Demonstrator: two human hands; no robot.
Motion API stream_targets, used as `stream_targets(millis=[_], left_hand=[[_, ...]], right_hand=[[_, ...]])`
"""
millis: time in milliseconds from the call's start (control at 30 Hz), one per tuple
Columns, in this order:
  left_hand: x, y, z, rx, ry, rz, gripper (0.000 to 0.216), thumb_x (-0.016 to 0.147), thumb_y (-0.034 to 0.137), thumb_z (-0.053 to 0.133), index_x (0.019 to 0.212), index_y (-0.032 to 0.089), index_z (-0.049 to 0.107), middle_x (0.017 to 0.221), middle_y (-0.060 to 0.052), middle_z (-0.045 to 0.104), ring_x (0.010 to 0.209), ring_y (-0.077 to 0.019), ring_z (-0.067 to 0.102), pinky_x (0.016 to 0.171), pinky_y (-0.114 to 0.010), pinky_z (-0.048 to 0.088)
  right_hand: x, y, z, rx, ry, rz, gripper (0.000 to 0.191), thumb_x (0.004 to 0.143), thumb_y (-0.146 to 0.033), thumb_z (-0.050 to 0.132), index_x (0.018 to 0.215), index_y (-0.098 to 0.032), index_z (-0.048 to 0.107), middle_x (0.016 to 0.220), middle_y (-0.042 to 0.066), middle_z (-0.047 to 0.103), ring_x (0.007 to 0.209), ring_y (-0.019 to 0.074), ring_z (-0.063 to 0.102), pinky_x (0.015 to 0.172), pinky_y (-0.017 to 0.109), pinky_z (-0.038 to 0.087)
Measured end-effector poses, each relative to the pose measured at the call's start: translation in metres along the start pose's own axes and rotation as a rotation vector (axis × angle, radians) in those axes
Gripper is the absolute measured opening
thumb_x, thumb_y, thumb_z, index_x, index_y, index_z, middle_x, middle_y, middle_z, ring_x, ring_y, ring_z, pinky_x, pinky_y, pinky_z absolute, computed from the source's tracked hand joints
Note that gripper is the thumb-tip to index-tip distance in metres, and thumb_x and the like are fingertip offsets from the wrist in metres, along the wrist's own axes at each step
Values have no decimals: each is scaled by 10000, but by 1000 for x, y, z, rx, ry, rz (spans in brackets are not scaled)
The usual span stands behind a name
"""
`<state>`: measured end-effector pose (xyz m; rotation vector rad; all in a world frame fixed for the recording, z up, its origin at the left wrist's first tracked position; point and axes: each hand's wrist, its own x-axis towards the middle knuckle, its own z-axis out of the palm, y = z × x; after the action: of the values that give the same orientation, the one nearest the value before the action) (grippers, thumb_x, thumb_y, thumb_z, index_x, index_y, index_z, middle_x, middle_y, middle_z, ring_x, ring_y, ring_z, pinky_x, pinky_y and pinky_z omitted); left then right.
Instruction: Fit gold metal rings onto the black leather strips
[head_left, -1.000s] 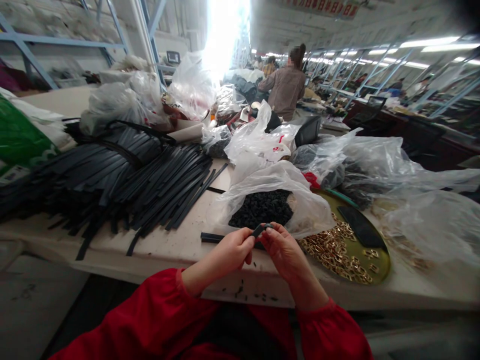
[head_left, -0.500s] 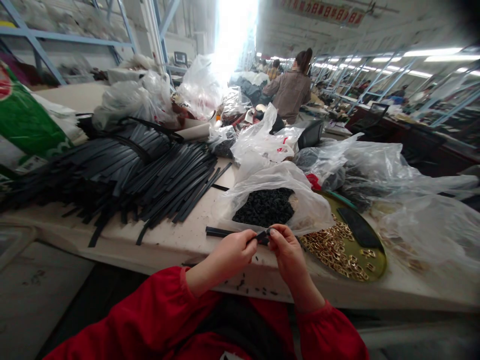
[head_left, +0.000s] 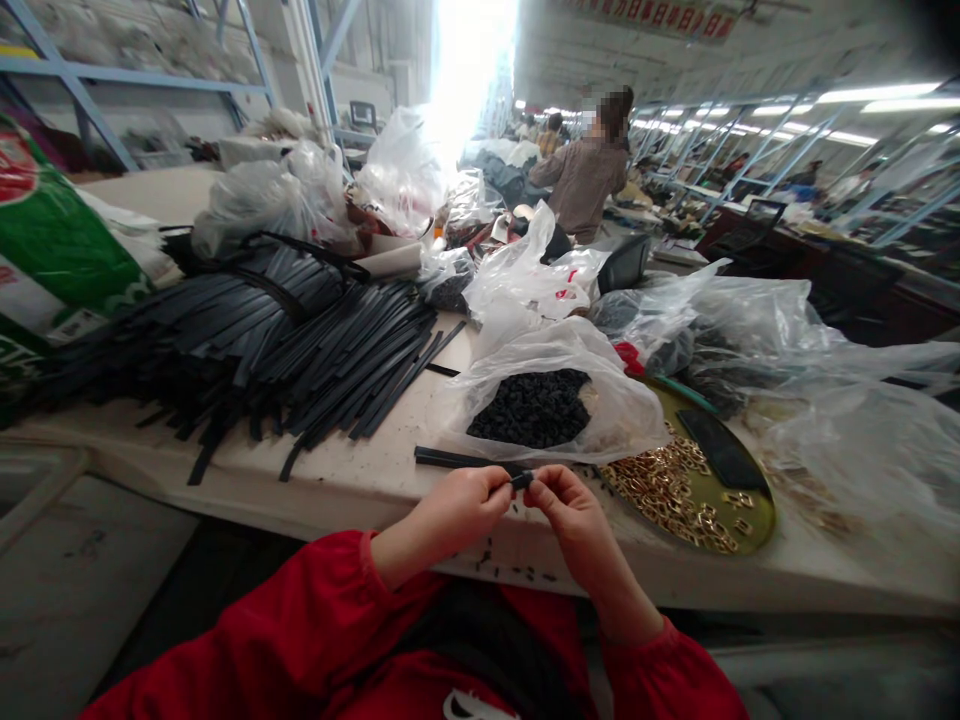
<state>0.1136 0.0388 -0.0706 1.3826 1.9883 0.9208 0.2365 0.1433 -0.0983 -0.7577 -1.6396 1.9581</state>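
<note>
The left hand (head_left: 461,515) and the right hand (head_left: 577,520) meet above the near edge of the bench (head_left: 375,490). Both are pinching a short dark strip (head_left: 521,481) — thumbs and fingertips closed on it from either side. The strip is located between the two hands, in front of the open plastic bag (head_left: 630,405). The bag contains small black pieces (head_left: 529,408). A flat black length (head_left: 442,457) lies on the bench behind the left hand (its right end is partly hidden). Right of the bag, a round tray (head_left: 759,535) carries gold-coloured buckles (head_left: 667,495) and a dark rectangular piece (head_left: 721,450). Left of the bag, long black strips (head_left: 352,355) lie in a large pile — several ends overhang toward the front edge.
</note>
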Motion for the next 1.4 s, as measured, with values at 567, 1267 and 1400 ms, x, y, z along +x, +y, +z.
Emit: stream_targets(millis=[567, 1267, 1400], left_hand=[[-9, 15, -10, -66, -391, -74, 247, 807, 305, 362, 658, 176, 511, 531, 36, 513, 462, -97, 441, 452, -203, 289], [11, 10, 24, -585, -381, -395, 402, 647, 497, 532, 838, 144, 553, 458, 95, 370, 383, -49, 286, 383, -196, 184], [11, 7, 23, -549, -322, -402, 250, 650, 422, 488, 705, 180, 455, 430, 90, 420, 370, -57, 318, 375, -179, 205]], right_hand=[[-22, 3, -20, 87, -153, 121, 166, 752, -332, 605, 869, -215, 590, 607, -50, 532, 528, 75, 464, 506, 189, 363], [52, -7, -139, -1372, 211, 51, 168, 795, -250, 488, 827, -166, 629, 882, 102, 642, 815, 201, 566, 693, 282, 369], [64, -5, -142, -1370, 137, 97, 147, 746, -213, 514, 667, -165, 629, 765, 102, 653, 750, 204, 574, 633, 274, 340]])
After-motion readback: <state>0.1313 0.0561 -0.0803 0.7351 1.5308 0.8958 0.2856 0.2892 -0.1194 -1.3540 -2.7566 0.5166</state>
